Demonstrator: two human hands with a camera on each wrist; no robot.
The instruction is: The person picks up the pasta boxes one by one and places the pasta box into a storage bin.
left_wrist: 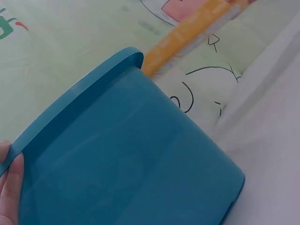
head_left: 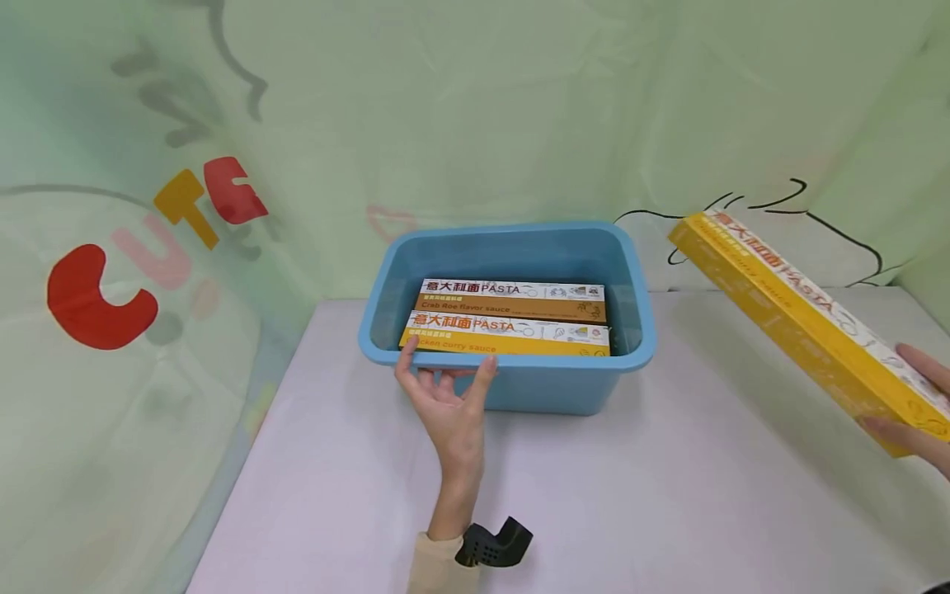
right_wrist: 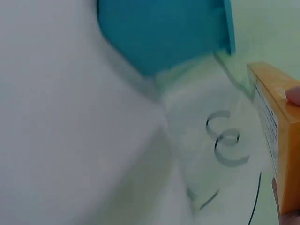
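A blue plastic bin (head_left: 549,388) stands on the white table, and my left hand (head_left: 449,404) grips its front rim with fingers curled under the lip. Inside lie a brown pasta box (head_left: 512,305) labelled Crab Roe flavor sauce and, in front of it, a yellow pasta box (head_left: 519,334) labelled chicken curry sauce. At the right edge of the head view my right hand (head_left: 916,412) holds another yellow pasta box (head_left: 801,322) by its near end, raised and tilted, right of the bin. In the right wrist view this held box (right_wrist: 286,140) shows its end, with fingers around it.
The white table (head_left: 334,495) extends in front of and beside the bin. Behind it hangs a pale green cloth (head_left: 475,124) printed with line drawings and coloured letters (head_left: 104,313). A black wrist device (head_left: 493,544) sits on my left wrist.
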